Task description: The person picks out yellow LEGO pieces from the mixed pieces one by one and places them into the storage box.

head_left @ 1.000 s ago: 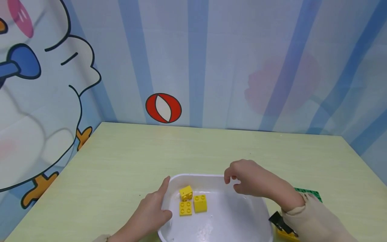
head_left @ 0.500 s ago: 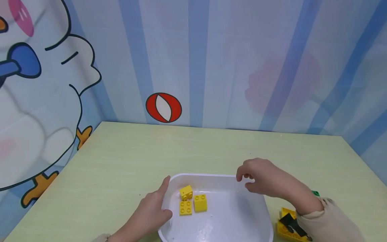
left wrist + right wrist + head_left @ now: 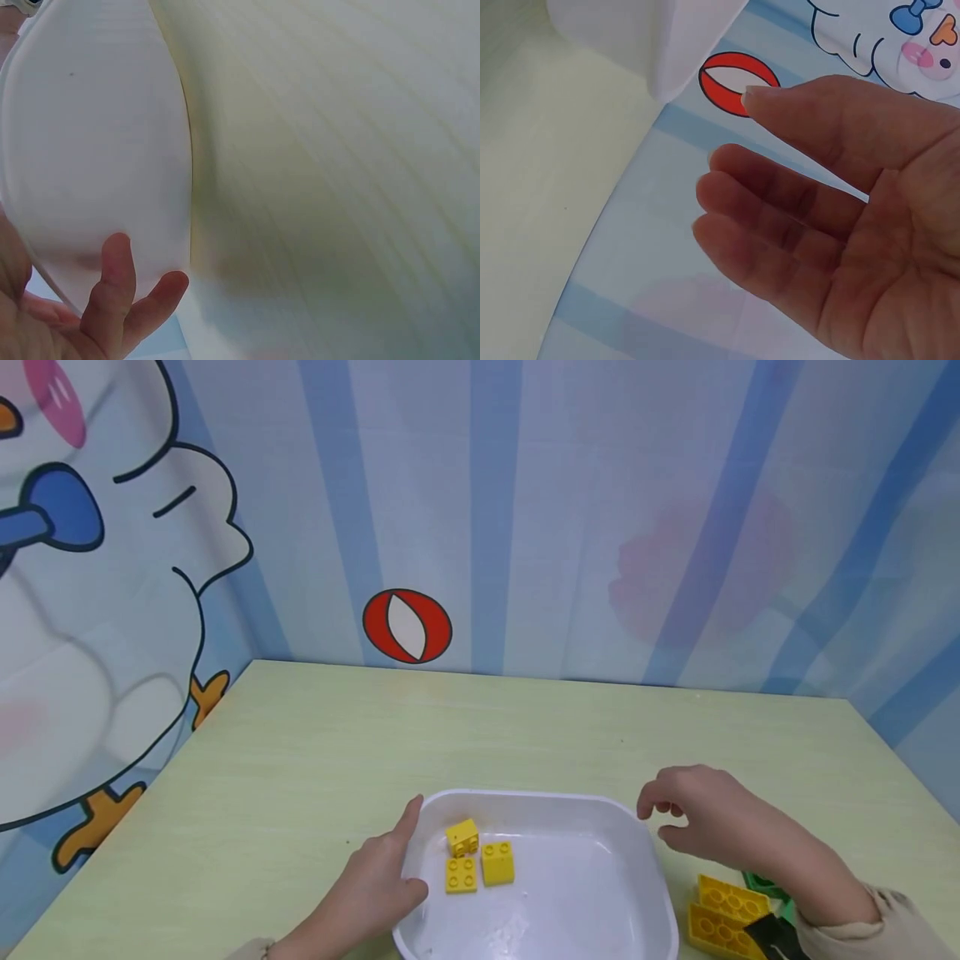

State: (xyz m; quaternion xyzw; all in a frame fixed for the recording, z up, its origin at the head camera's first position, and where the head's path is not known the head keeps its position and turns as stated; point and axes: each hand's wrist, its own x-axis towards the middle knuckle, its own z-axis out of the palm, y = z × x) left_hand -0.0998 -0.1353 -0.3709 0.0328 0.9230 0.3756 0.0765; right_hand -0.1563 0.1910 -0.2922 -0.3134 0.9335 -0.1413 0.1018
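My left hand [image 3: 375,877] holds the left wall of a white plastic tray [image 3: 570,902]. Its thumb reaches over the rim, and in the left wrist view its fingers [image 3: 112,292] touch the tray's outer side. Inside the tray, toward the left, lie a tilted yellow toy brick [image 3: 462,837], a flat-lying yellow brick [image 3: 461,876] and a taller yellow brick [image 3: 497,863]. Just beyond the tray's right rim my right hand [image 3: 712,814] hovers with loosely bent fingers. The right wrist view shows nothing between its thumb and fingers [image 3: 765,262].
Right of the tray are yellow bricks [image 3: 727,914], a black piece [image 3: 776,937] and green bricks [image 3: 765,883], partly hidden by the right forearm and sleeve. A pale green table [image 3: 480,727] ends at a printed blue-striped curtain [image 3: 555,527].
My right hand has moved right, from above the tray to outside its right rim, uncovering more yellow bricks. The left hand, the tray and the bricks in it stay put.
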